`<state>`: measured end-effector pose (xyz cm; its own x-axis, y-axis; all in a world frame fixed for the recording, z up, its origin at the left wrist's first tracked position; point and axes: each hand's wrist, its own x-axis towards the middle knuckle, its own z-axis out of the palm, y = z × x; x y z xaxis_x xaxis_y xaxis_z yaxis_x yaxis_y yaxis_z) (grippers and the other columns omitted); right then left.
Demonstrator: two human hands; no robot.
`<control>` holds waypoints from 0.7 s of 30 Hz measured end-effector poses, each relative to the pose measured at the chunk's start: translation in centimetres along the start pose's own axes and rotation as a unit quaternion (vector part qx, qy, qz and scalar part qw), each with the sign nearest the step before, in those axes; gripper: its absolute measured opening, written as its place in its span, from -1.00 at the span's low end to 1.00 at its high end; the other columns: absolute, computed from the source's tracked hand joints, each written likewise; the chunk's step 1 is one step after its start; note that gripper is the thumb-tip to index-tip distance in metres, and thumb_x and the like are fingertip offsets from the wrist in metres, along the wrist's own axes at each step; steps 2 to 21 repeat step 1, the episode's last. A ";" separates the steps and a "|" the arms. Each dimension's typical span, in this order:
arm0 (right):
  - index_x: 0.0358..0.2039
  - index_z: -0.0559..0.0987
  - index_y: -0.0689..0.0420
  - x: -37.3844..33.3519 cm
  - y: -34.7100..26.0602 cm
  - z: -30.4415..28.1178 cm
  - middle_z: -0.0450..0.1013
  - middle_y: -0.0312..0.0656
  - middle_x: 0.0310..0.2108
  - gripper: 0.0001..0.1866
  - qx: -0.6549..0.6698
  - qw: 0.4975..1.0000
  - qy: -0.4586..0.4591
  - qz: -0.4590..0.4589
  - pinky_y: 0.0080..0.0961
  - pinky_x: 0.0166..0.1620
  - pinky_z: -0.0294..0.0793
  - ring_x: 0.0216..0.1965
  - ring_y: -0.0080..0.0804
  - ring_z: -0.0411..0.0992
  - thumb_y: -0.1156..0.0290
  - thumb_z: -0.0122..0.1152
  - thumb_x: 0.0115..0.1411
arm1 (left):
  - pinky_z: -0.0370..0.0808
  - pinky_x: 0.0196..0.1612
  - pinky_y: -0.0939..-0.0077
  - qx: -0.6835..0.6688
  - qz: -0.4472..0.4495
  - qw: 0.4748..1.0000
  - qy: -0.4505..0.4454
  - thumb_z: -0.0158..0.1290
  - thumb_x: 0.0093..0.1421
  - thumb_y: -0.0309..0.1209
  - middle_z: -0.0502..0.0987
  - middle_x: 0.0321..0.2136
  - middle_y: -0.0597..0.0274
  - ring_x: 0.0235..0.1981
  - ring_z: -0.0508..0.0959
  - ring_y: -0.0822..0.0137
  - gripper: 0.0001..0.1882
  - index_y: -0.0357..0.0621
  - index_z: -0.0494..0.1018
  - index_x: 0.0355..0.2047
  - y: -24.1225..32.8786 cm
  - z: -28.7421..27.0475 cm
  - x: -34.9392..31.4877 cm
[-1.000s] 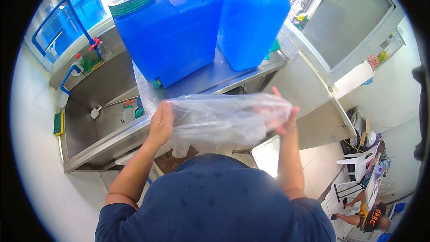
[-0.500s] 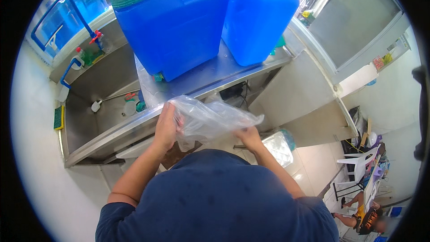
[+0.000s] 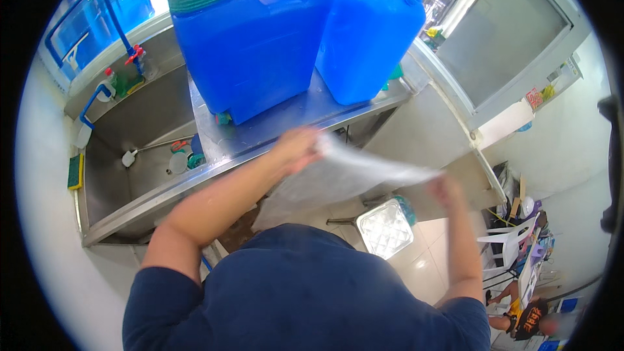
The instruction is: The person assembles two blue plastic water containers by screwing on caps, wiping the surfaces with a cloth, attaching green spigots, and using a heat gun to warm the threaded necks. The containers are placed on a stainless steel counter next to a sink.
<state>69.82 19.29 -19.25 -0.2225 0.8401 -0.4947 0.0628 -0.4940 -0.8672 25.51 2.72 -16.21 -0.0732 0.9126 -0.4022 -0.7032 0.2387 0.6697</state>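
A clear plastic bag [image 3: 354,172] stretches in the air in front of my chest, partly smeared by motion. My left hand [image 3: 300,148] is closed on its upper left corner, just off the counter's front edge. The other upper corner is pinched in my right hand [image 3: 446,192], which is blurred and held out to the right. Beyond the bag, a large blue water jug [image 3: 250,45] with a green-rimmed lid stands on the steel counter [image 3: 260,131]. Another blue jug [image 3: 364,39] stands to its right.
Left of the counter top is a steel sink [image 3: 110,169] with small items inside. A sponge [image 3: 75,171] sits on its left rim. A stool with a silvery top [image 3: 385,229] stands on the floor. At far right are a white chair [image 3: 510,244] and a seated person [image 3: 530,318].
My hands have moved apart, the right one outward to the right and the left one up and to the right. The crumpled bag is now spread between them.
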 end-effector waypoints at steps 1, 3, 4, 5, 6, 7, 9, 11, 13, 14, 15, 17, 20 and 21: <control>-0.07 0.49 0.37 0.3 -0.5 -0.2 0.49 0.16 -0.12 -0.63 -0.002 0.999 0.008 -0.043 -0.20 -0.06 0.61 -0.14 -0.14 0.54 0.29 -0.06 0.35 | 0.49 -0.04 0.26 -0.009 0.093 0.989 -0.111 0.03 0.27 -0.42 0.50 -0.25 0.10 -0.18 0.49 0.22 -0.80 -0.19 0.46 -0.12 0.8 4.0 2.1; -0.07 0.49 0.37 0.3 -0.5 -0.2 0.49 0.16 -0.12 -0.63 -0.002 0.999 0.008 -0.043 -0.20 -0.06 0.61 -0.14 -0.14 0.54 0.29 -0.06 0.35 | 0.49 -0.04 0.26 -0.009 0.093 0.989 -0.111 0.03 0.27 -0.42 0.50 -0.25 0.10 -0.18 0.49 0.22 -0.80 -0.19 0.46 -0.12 0.8 4.0 2.1; -0.07 0.49 0.37 0.3 -0.5 -0.2 0.49 0.16 -0.12 -0.63 -0.002 0.999 0.008 -0.043 -0.20 -0.06 0.61 -0.14 -0.14 0.54 0.29 -0.06 0.35 | 0.49 -0.04 0.26 -0.009 0.093 0.989 -0.111 0.03 0.27 -0.42 0.50 -0.25 0.10 -0.18 0.49 0.22 -0.80 -0.19 0.46 -0.12 0.8 4.0 2.1; -0.07 0.49 0.37 0.3 -0.5 -0.2 0.49 0.16 -0.12 -0.63 -0.002 0.999 0.008 -0.043 -0.20 -0.06 0.61 -0.14 -0.14 0.54 0.29 -0.06 0.35 | 0.49 -0.04 0.26 -0.009 0.093 0.989 -0.111 0.03 0.27 -0.42 0.50 -0.25 0.10 -0.18 0.49 0.22 -0.80 -0.19 0.46 -0.12 0.8 4.0 2.1; -0.07 0.49 0.37 0.3 -0.5 -0.2 0.49 0.16 -0.12 -0.63 -0.002 0.999 0.008 -0.043 -0.20 -0.06 0.61 -0.14 -0.14 0.54 0.29 -0.06 0.35 | 0.49 -0.04 0.26 -0.009 0.093 0.989 -0.111 0.03 0.27 -0.42 0.50 -0.25 0.10 -0.18 0.49 0.22 -0.80 -0.19 0.46 -0.12 0.8 4.0 2.1; -0.07 0.49 0.37 0.3 -0.5 -0.2 0.49 0.16 -0.12 -0.63 -0.002 0.999 0.008 -0.043 -0.20 -0.06 0.61 -0.14 -0.14 0.54 0.29 -0.06 0.35 | 0.49 -0.04 0.26 -0.009 0.093 0.989 -0.111 0.03 0.27 -0.42 0.50 -0.25 0.10 -0.18 0.49 0.22 -0.80 -0.19 0.46 -0.12 0.8 4.0 2.1; -0.07 0.49 0.37 0.3 -0.5 -0.2 0.49 0.16 -0.12 -0.63 -0.002 0.999 0.008 -0.043 -0.20 -0.06 0.61 -0.14 -0.14 0.54 0.29 -0.06 0.35 | 0.49 -0.04 0.26 -0.009 0.093 0.989 -0.111 0.03 0.27 -0.42 0.50 -0.25 0.10 -0.18 0.49 0.22 -0.80 -0.19 0.46 -0.12 0.8 4.0 2.1; -0.07 0.49 0.37 0.3 -0.5 -0.2 0.49 0.16 -0.12 -0.63 -0.002 0.999 0.008 -0.043 -0.20 -0.06 0.61 -0.14 -0.14 0.54 0.29 -0.06 0.35 | 0.49 -0.04 0.26 -0.009 0.093 0.989 -0.111 0.03 0.27 -0.42 0.50 -0.25 0.10 -0.18 0.49 0.22 -0.80 -0.19 0.46 -0.12 0.8 4.0 2.1; -0.07 0.49 0.37 0.3 -0.5 -0.2 0.49 0.16 -0.12 -0.63 -0.002 0.999 0.008 -0.043 -0.20 -0.06 0.61 -0.14 -0.14 0.54 0.29 -0.06 0.35 | 0.49 -0.04 0.26 -0.009 0.093 0.989 -0.111 0.03 0.27 -0.42 0.50 -0.25 0.10 -0.18 0.49 0.22 -0.80 -0.19 0.46 -0.12 0.8 4.0 2.1; -0.07 0.49 0.37 0.3 -0.5 -0.2 0.49 0.16 -0.12 -0.63 -0.002 0.999 0.008 -0.043 -0.20 -0.06 0.61 -0.14 -0.14 0.54 0.29 -0.06 0.35 | 0.49 -0.04 0.26 -0.009 0.093 0.989 -0.111 0.03 0.27 -0.42 0.50 -0.25 0.10 -0.18 0.49 0.22 -0.80 -0.19 0.46 -0.12 0.8 4.0 2.1; -0.07 0.49 0.37 0.3 -0.5 -0.2 0.49 0.16 -0.12 -0.63 -0.002 0.999 0.008 -0.043 -0.20 -0.06 0.61 -0.14 -0.14 0.54 0.29 -0.06 0.35 | 0.49 -0.04 0.26 -0.009 0.093 0.989 -0.111 0.03 0.27 -0.42 0.50 -0.25 0.10 -0.18 0.49 0.22 -0.80 -0.19 0.46 -0.12 0.8 4.0 2.1; -0.07 0.49 0.37 0.3 -0.5 -0.2 0.49 0.16 -0.12 -0.63 -0.002 0.999 0.008 -0.043 -0.20 -0.06 0.61 -0.14 -0.14 0.54 0.29 -0.06 0.35 | 0.49 -0.04 0.26 -0.009 0.093 0.989 -0.111 0.03 0.27 -0.42 0.50 -0.25 0.10 -0.18 0.49 0.22 -0.80 -0.19 0.46 -0.12 0.8 4.0 2.1; -0.07 0.49 0.37 0.3 -0.5 -0.2 0.49 0.16 -0.12 -0.63 -0.002 0.999 0.008 -0.043 -0.20 -0.06 0.61 -0.14 -0.14 0.54 0.29 -0.06 0.35 | 0.49 -0.04 0.26 -0.009 0.093 0.989 -0.111 0.03 0.27 -0.42 0.50 -0.25 0.10 -0.18 0.49 0.22 -0.80 -0.19 0.46 -0.12 0.8 4.0 2.1; -0.07 0.49 0.37 0.3 -0.5 -0.2 0.49 0.16 -0.12 -0.63 -0.002 0.999 0.008 -0.043 -0.20 -0.06 0.61 -0.14 -0.14 0.54 0.29 -0.06 0.35 | 0.49 -0.04 0.26 -0.009 0.093 0.989 -0.111 0.03 0.27 -0.42 0.50 -0.25 0.10 -0.18 0.49 0.22 -0.80 -0.19 0.46 -0.12 0.8 4.0 2.1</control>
